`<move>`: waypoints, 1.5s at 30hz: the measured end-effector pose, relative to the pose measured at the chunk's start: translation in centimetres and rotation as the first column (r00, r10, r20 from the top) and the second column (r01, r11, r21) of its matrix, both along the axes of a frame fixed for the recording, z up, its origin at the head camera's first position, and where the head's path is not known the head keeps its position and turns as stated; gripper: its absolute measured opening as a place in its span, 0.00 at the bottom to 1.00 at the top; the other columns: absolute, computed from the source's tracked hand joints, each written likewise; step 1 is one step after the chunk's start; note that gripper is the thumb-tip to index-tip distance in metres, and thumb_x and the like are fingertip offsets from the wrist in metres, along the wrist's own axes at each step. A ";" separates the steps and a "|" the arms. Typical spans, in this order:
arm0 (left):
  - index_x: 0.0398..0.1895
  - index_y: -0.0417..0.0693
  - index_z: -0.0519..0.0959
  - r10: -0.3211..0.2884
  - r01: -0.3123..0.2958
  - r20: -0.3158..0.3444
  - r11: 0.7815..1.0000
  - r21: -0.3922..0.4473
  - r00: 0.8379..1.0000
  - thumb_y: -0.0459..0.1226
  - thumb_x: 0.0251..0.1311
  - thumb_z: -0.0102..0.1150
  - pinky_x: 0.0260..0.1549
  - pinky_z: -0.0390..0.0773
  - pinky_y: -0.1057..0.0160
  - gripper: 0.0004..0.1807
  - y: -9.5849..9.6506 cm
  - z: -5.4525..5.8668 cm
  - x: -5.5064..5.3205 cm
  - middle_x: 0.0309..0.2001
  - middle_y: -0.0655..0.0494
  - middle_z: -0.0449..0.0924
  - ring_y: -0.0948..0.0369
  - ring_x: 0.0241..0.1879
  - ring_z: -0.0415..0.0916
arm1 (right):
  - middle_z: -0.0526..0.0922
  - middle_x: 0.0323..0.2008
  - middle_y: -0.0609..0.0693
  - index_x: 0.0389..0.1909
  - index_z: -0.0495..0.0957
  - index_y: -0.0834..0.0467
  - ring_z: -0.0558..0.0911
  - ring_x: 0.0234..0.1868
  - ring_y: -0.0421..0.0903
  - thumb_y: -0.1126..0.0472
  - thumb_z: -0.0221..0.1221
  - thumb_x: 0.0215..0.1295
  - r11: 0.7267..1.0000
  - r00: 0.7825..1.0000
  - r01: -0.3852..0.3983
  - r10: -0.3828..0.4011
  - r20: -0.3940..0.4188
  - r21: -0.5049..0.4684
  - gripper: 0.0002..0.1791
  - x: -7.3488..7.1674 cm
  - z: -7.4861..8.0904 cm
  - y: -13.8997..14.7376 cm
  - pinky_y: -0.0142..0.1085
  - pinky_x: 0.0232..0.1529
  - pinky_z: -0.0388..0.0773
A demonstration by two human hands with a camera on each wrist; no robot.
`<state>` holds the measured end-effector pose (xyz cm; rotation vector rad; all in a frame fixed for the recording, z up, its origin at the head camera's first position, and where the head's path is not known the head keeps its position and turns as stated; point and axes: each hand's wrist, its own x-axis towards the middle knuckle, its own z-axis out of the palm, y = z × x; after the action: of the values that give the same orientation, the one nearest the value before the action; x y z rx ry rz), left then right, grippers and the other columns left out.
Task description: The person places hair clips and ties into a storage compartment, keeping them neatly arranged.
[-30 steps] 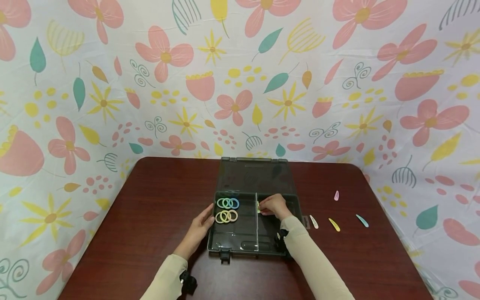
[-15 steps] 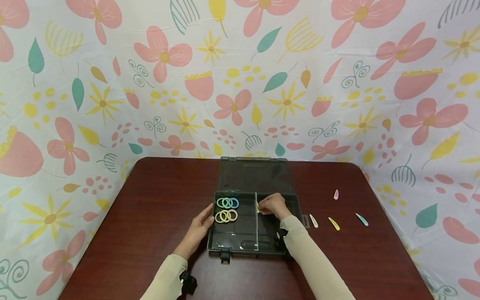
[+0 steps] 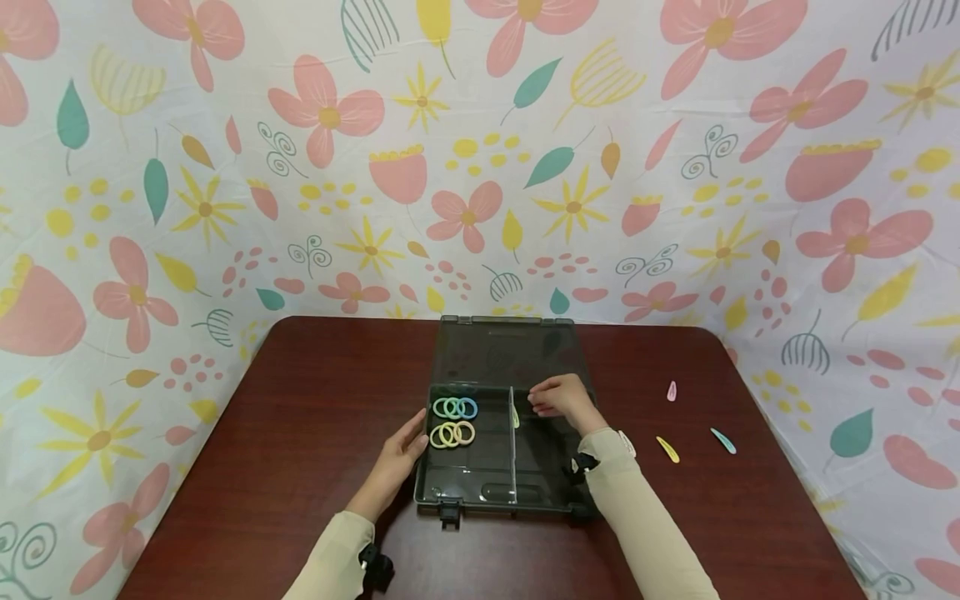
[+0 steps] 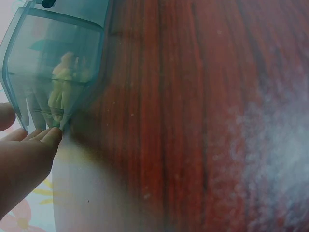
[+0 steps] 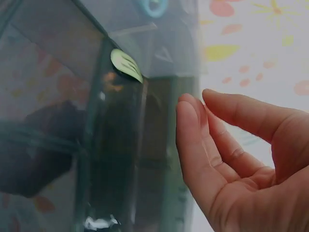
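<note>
A dark see-through plastic box (image 3: 472,475) lies with its lid folded back. My left hand (image 3: 397,457) rests against its left wall, fingers extended; in the left wrist view the fingertips (image 4: 52,137) touch the box wall. My right hand (image 3: 566,400) hovers over the right compartment, holding nothing, with a gap between thumb and fingers in the right wrist view. Left of those fingers, a pale green hair clip (image 5: 126,64) leans against the clear divider (image 3: 513,458). Blue-green hair ties (image 3: 454,407) and yellow-to-peach hair ties (image 3: 452,434) lie overlapping in two rows in the left compartment.
Right of the box on the brown table (image 3: 322,392) lie a pink clip (image 3: 672,391), a yellow clip (image 3: 667,450) and a blue clip (image 3: 723,441). A white clip (image 3: 628,445) is partly covered by the right sleeve. Floral cloth (image 3: 465,108) hangs behind.
My right hand has let go of the green hair clip at the divider and moved up and right. The clip stays by the divider. My left hand has not moved.
</note>
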<state>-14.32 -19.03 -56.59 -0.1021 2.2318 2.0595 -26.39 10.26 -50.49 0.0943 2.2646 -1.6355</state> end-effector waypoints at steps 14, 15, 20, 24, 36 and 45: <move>0.74 0.49 0.58 -0.006 0.006 -0.008 1.000 0.015 1.000 0.31 0.71 0.48 0.66 0.57 0.43 0.30 0.1 0.0 -0.2 0.73 0.43 0.53 0.45 0.72 0.50 | 0.82 0.47 0.60 0.58 0.73 0.71 0.83 0.44 0.47 0.63 0.59 0.67 0.999 0.984 0.032 -0.038 -0.176 -0.036 0.22 0.2 1.7 8.3 0.48 0.53 0.77; 0.74 0.49 0.58 -0.005 0.005 -0.007 1.000 0.015 1.000 0.31 0.71 0.48 0.66 0.57 0.43 0.30 0.1 0.0 -0.2 0.73 0.43 0.53 0.45 0.72 0.50 | 0.82 0.46 0.58 0.59 0.73 0.71 0.84 0.44 0.46 0.63 0.60 0.67 0.998 0.982 0.039 -0.047 -0.181 -0.045 0.23 0.2 1.6 8.9 0.48 0.53 0.77; 0.74 0.49 0.58 -0.004 0.005 -0.003 1.000 0.017 1.000 0.31 0.71 0.48 0.66 0.57 0.43 0.30 0.1 0.1 -0.3 0.73 0.44 0.53 0.45 0.72 0.50 | 0.81 0.49 0.57 0.62 0.70 0.70 0.83 0.44 0.40 0.59 0.59 0.68 0.998 0.980 0.054 -0.061 -0.189 -0.042 0.26 0.9 1.2 11.6 0.48 0.55 0.75; 0.74 0.49 0.58 -0.005 0.005 -0.008 1.000 0.020 1.000 0.31 0.71 0.48 0.66 0.57 0.44 0.30 0.2 0.2 -0.3 0.73 0.44 0.53 0.46 0.72 0.50 | 0.79 0.54 0.61 0.63 0.69 0.70 0.82 0.42 0.32 0.59 0.58 0.69 0.998 0.981 0.056 -0.058 -0.183 -0.016 0.27 1.7 0.6 13.1 0.47 0.55 0.75; 0.75 0.48 0.56 -0.007 0.007 -0.002 1.000 0.015 1.000 0.31 0.71 0.47 0.66 0.57 0.43 0.30 0.0 0.3 0.2 0.73 0.43 0.53 0.44 0.72 0.49 | 0.78 0.55 0.65 0.63 0.68 0.70 0.81 0.52 0.54 0.58 0.58 0.69 0.995 0.993 0.085 -0.080 -0.091 0.054 0.28 4.3 -2.1 14.6 0.47 0.52 0.78; 0.75 0.47 0.56 -0.013 0.013 0.017 1.000 -0.002 1.000 0.32 0.72 0.47 0.65 0.58 0.42 0.30 0.1 0.3 0.4 0.73 0.42 0.54 0.43 0.71 0.51 | 0.79 0.48 0.67 0.60 0.70 0.73 0.81 0.38 0.43 0.66 0.60 0.65 0.983 0.994 0.093 -0.082 -0.075 0.157 0.24 5.9 -3.5 15.1 0.42 0.43 0.80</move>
<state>-13.96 -18.93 -56.32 -0.1052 2.2185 2.0423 -20.54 25.33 -53.97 0.1830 2.4749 -1.5173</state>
